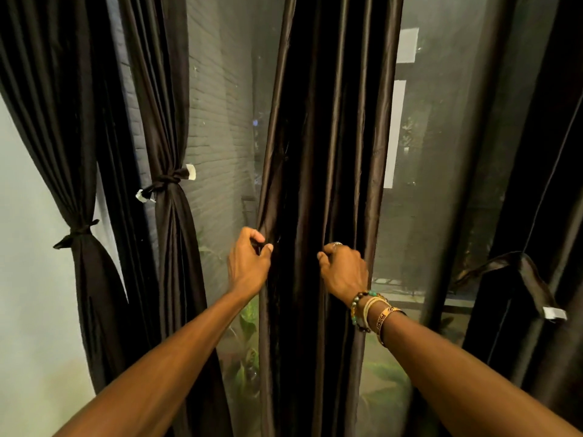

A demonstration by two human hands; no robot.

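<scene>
A dark brown satin curtain panel (328,137) hangs loose and bunched in front of a glass window. My left hand (249,263) pinches the panel's left edge between thumb and curled fingers. My right hand (344,272), with a ring and several bracelets on the wrist, grips the folds near the panel's right side at about the same height. Both arms reach forward and up from the bottom of the view.
Two more dark curtains hang at the left, each gathered by a knotted tie-back (167,181), (77,233). Another dark curtain (536,216) hangs at the right with a loose tie strap (523,279). Behind the glass (220,121) are a white brick wall and green plants.
</scene>
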